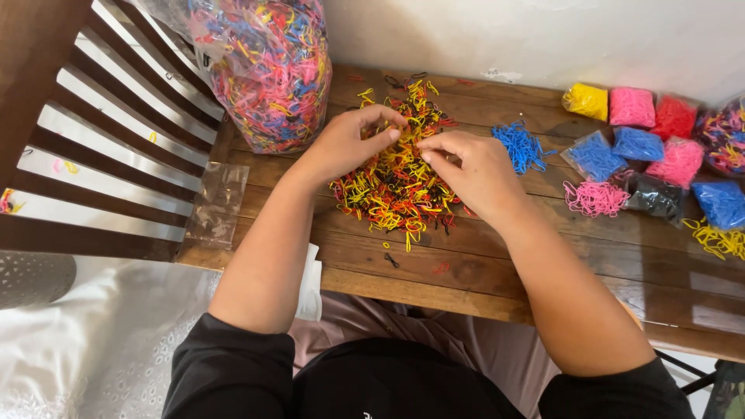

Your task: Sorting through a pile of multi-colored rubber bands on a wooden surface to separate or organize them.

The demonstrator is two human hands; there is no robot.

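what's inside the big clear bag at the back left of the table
The big clear bag is packed with small mixed elastic bands: pink, blue, yellow, red. Only the outer layer shows through the plastic; the middle is covered, and the frame cuts off its top.

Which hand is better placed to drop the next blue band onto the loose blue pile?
Probably the right hand. It rests on the right edge of the mixed pile, and the loose blue pile lies just past its knuckles. The left hand pinches at the mixed pile's top left, farther off.
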